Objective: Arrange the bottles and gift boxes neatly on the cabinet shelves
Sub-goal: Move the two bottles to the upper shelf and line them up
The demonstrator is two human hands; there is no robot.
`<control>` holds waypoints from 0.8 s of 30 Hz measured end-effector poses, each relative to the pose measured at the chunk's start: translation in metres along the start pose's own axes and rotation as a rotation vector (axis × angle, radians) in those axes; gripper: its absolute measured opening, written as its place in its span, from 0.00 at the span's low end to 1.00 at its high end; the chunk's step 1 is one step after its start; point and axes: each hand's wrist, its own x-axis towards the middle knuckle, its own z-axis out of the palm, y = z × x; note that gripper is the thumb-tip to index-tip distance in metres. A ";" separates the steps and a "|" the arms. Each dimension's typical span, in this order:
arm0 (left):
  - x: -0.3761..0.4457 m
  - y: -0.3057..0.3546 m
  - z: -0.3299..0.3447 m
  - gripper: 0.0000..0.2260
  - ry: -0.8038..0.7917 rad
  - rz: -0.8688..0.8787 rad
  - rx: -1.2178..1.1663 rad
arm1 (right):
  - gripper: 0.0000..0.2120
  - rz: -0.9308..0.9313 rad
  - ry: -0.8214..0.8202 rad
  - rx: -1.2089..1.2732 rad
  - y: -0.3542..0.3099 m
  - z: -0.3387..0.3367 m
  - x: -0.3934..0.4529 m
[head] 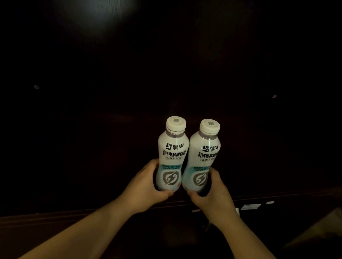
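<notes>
Two white drink bottles with white caps and grey lightning logos stand upright side by side, touching, inside a dark cabinet. My left hand (pixel 145 185) grips the lower part of the left bottle (pixel 173 149). My right hand (pixel 214 192) grips the lower part of the right bottle (pixel 206 151). Both labels face me. The bottle bases are hidden behind my fingers, so I cannot tell whether they rest on the shelf. No gift box is visible.
The dark wooden cabinet interior fills the view, with small metal shelf pins at left (pixel 36 87) and right (pixel 274 96). The shelf's front edge (pixel 282 196) runs below my hands. A light-coloured object (pixel 320 228) sits at the lower right.
</notes>
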 end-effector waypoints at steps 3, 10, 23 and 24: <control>-0.001 0.001 0.000 0.37 0.007 0.008 0.010 | 0.40 -0.007 0.005 -0.018 -0.001 -0.001 0.000; -0.002 0.002 -0.001 0.38 -0.005 0.004 0.012 | 0.41 -0.023 -0.008 -0.027 -0.007 -0.002 -0.001; -0.002 0.002 0.000 0.39 -0.001 -0.013 0.026 | 0.40 -0.007 -0.008 -0.005 -0.002 -0.001 -0.002; -0.003 0.002 0.000 0.40 0.001 -0.011 0.025 | 0.41 -0.005 -0.007 -0.001 -0.002 -0.001 -0.003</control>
